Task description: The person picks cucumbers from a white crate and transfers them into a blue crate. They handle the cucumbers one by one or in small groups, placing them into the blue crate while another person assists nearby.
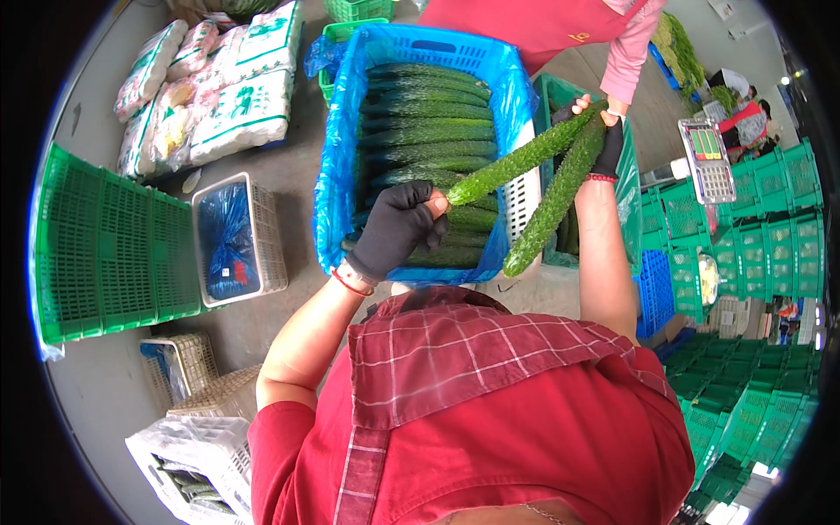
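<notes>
My left hand point(403, 223), in a black fingerless glove, pinches the near tip of one bumpy green cucumber point(525, 159). My right hand point(609, 147), also gloved and with a red bead bracelet, grips the far end of that cucumber together with a second cucumber point(558, 193), whose free end slants down toward me. Below my left hand lie rows of cucumbers point(426, 125) in a crate lined with blue plastic film point(331, 190). Behind my right forearm stands a green-lined crate point(629, 197) with more cucumbers, largely hidden.
Opposite me is a person in a red apron point(499, 23), a pink sleeve point(623, 69) reaching behind my right hand. Bagged white packs point(243, 108), a white crate with blue film point(272, 243) and green crates point(118, 243) stand left. Stacked green crates point(761, 256) and a scale display point(707, 161) are right.
</notes>
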The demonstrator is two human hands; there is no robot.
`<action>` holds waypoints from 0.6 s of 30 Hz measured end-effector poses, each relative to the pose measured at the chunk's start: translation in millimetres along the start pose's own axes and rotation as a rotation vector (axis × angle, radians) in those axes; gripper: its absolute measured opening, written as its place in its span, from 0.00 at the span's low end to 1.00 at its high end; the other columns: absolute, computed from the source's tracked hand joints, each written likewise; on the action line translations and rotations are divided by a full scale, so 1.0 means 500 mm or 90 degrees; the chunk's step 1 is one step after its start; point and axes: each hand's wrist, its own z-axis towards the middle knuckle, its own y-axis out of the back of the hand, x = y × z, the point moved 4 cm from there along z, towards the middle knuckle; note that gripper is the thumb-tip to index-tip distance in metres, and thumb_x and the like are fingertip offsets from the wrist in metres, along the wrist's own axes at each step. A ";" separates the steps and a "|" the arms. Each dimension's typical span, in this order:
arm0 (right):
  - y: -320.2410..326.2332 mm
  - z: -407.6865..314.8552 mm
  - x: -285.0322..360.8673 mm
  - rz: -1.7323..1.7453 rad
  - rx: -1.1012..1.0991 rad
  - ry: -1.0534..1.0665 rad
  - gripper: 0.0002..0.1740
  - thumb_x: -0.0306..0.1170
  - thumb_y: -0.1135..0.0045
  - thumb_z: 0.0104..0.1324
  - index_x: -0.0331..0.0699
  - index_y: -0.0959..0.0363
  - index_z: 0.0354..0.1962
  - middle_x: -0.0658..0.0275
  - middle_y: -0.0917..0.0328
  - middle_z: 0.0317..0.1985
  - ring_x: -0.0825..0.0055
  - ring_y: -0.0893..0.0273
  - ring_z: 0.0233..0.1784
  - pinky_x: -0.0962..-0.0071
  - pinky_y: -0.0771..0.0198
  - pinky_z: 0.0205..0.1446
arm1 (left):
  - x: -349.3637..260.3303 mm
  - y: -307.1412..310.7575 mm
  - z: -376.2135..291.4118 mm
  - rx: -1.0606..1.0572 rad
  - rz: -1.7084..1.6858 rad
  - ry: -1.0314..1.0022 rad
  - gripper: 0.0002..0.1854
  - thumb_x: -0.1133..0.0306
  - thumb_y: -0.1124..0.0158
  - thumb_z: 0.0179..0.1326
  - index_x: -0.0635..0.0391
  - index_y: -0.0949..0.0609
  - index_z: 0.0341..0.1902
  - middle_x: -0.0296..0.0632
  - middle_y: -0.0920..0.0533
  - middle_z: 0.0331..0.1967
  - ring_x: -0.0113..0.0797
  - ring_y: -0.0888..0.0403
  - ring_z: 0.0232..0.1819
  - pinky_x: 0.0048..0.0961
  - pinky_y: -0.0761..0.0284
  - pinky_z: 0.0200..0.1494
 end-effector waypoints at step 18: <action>0.200 -0.044 0.192 -0.021 -0.190 0.203 0.13 0.33 0.46 0.49 0.31 0.32 0.28 0.57 0.29 0.27 0.63 0.28 0.34 0.61 0.30 0.45 | 0.023 -0.254 0.076 0.149 0.022 0.159 0.12 0.64 0.35 0.59 0.61 0.20 0.37 0.34 0.22 0.22 0.21 0.27 0.20 0.18 0.33 0.24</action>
